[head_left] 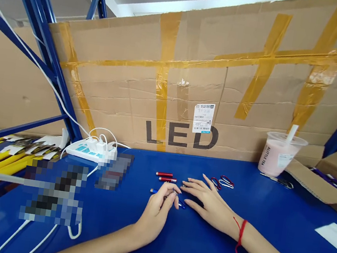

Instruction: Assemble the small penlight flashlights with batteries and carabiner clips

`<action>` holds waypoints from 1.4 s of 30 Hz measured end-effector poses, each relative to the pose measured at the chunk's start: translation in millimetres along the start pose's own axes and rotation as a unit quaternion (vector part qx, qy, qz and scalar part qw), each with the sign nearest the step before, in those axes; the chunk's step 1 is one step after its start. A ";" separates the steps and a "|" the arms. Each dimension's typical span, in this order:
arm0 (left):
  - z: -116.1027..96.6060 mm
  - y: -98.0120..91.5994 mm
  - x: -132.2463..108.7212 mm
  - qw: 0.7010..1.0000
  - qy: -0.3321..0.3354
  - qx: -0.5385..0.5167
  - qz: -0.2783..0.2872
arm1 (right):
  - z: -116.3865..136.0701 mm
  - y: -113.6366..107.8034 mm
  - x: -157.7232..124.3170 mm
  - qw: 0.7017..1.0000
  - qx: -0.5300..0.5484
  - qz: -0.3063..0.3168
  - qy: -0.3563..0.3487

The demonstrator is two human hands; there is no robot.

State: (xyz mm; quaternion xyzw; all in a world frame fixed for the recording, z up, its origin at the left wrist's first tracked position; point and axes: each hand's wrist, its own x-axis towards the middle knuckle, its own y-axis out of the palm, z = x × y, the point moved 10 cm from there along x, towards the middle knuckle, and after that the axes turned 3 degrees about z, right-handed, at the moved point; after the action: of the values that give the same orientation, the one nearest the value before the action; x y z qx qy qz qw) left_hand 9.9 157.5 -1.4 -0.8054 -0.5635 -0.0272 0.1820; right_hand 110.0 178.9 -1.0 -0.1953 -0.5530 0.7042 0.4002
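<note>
Left hand point(155, 215) was curled, hold unclear | right hand point(212, 203) was spread, seemingly empty | sideways nudge could have scattered red sticks point(167, 179)

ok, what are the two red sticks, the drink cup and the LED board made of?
Red sticks: glossy plastic or coated metal; the shine fits either.
Drink cup: probably clear, smooth plastic; thin see-through rim.
LED board: matte brown cardboard, by its creases and ragged top edge.

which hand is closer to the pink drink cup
Right. The right hand is spread to the left of the cup and nearer the camera; the left hand is farther left, beyond the right one.
</note>
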 end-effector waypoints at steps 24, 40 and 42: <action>1.3 0.2 3.6 1.000 -0.008 0.021 -0.002 | 4.0 -18.6 -2.4 0.991 -0.041 -0.121 -0.026; 1.6 -2.3 2.7 1.000 -0.013 0.024 -0.006 | 2.6 -20.7 -2.3 0.992 -0.061 -0.106 -0.017; 2.5 -2.5 2.4 1.000 -0.014 0.023 -0.004 | 3.6 -17.8 -1.7 0.994 -0.064 -0.089 -0.021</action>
State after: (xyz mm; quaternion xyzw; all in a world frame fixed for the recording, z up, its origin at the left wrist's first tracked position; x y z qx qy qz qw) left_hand 8.0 161.2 -2.5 -0.7989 -0.5698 -0.0041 0.1927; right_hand 114.6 176.6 16.4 -0.1556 -0.6201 0.6331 0.4364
